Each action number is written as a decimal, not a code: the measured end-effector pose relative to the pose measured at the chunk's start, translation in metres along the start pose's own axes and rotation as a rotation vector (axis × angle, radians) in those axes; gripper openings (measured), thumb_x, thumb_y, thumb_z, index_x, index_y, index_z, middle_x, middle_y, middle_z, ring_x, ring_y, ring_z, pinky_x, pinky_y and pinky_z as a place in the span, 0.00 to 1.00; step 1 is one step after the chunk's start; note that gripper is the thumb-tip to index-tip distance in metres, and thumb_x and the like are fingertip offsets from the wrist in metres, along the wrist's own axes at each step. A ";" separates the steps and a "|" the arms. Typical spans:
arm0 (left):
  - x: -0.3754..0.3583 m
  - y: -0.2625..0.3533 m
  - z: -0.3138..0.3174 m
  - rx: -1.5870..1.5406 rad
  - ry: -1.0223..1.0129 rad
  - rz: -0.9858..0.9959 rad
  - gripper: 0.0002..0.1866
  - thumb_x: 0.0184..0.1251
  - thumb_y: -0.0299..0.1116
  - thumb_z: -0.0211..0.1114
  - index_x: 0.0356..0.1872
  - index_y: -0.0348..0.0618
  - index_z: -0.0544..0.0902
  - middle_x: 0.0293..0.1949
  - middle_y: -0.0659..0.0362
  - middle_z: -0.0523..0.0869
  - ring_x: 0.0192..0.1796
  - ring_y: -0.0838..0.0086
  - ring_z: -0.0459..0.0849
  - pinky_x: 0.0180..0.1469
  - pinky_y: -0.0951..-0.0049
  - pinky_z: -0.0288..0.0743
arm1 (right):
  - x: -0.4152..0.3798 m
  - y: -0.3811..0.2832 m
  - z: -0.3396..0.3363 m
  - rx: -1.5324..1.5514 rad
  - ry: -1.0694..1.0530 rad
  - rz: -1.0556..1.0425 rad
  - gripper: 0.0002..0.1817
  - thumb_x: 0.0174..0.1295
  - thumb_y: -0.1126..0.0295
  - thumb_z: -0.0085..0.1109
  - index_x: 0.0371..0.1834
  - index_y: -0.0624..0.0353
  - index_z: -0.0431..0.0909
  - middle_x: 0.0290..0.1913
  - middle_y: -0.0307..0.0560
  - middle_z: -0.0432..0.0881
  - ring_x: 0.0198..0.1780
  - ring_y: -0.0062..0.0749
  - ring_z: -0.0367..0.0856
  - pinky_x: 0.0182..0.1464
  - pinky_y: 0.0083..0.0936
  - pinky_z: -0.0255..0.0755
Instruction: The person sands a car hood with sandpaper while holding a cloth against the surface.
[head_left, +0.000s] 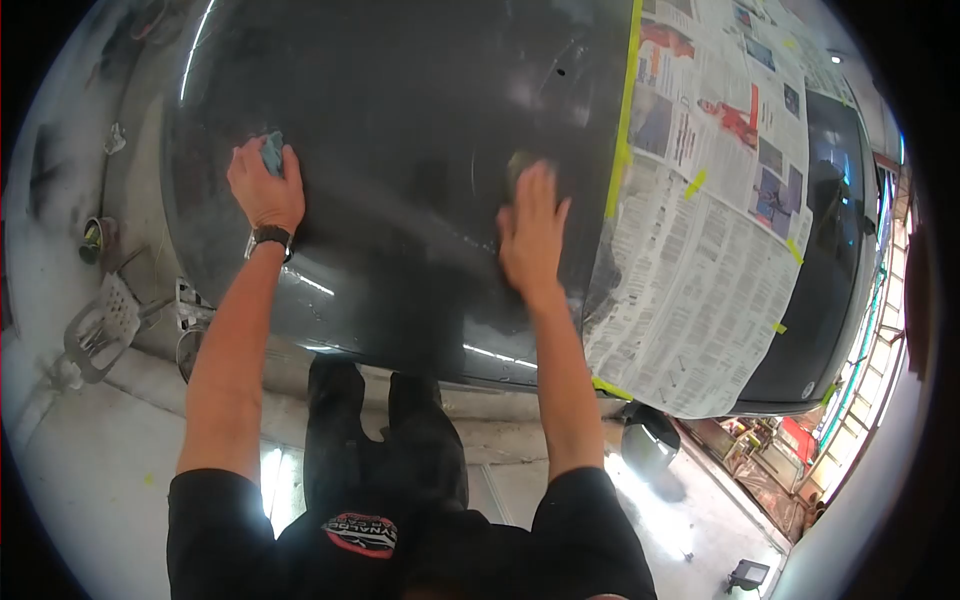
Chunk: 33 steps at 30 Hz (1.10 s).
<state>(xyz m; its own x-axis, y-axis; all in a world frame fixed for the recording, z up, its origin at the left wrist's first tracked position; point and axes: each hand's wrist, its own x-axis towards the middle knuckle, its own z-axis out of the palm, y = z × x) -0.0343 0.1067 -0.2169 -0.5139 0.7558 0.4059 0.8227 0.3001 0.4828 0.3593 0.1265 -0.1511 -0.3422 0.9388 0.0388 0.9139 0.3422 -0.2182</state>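
Right hand mostly hides its pad.

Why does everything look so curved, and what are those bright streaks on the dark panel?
Head view: a fisheye lens bends the dark panel and newspaper, with black corners; the streaks are lamp glare on its gloss; the right hand looks slightly blurred, the left hand sharper.

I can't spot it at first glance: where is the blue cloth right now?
In the head view, the blue cloth sits under the left hand, pressed on the dark car hood at its left side, far from the newspaper masking.
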 end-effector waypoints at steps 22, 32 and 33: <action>-0.004 0.008 -0.007 0.031 -0.023 -0.013 0.20 0.75 0.36 0.70 0.62 0.39 0.82 0.65 0.44 0.85 0.73 0.38 0.77 0.77 0.41 0.67 | 0.198 0.037 0.001 -0.130 -0.034 -0.328 0.39 0.80 0.51 0.53 0.89 0.56 0.57 0.91 0.52 0.55 0.91 0.49 0.52 0.86 0.68 0.45; -0.006 0.008 -0.007 -0.016 -0.049 -0.105 0.22 0.72 0.39 0.72 0.63 0.44 0.83 0.68 0.47 0.83 0.77 0.38 0.73 0.80 0.34 0.60 | 0.092 -0.036 -0.006 -0.053 -0.423 -0.405 0.42 0.77 0.54 0.58 0.90 0.55 0.54 0.92 0.48 0.52 0.92 0.43 0.49 0.88 0.63 0.45; -0.005 0.010 -0.010 -0.022 -0.062 -0.116 0.21 0.72 0.39 0.72 0.63 0.45 0.84 0.68 0.47 0.82 0.77 0.38 0.73 0.80 0.33 0.61 | 0.113 -0.034 -0.017 -0.123 -0.435 -0.421 0.40 0.78 0.55 0.57 0.89 0.54 0.56 0.91 0.47 0.54 0.91 0.43 0.51 0.88 0.62 0.46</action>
<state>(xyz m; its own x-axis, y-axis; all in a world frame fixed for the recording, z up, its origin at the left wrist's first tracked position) -0.0258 0.1001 -0.2069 -0.5889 0.7514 0.2978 0.7527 0.3756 0.5407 0.2936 0.2213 -0.1230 -0.7131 0.6289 -0.3097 0.6905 0.7064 -0.1556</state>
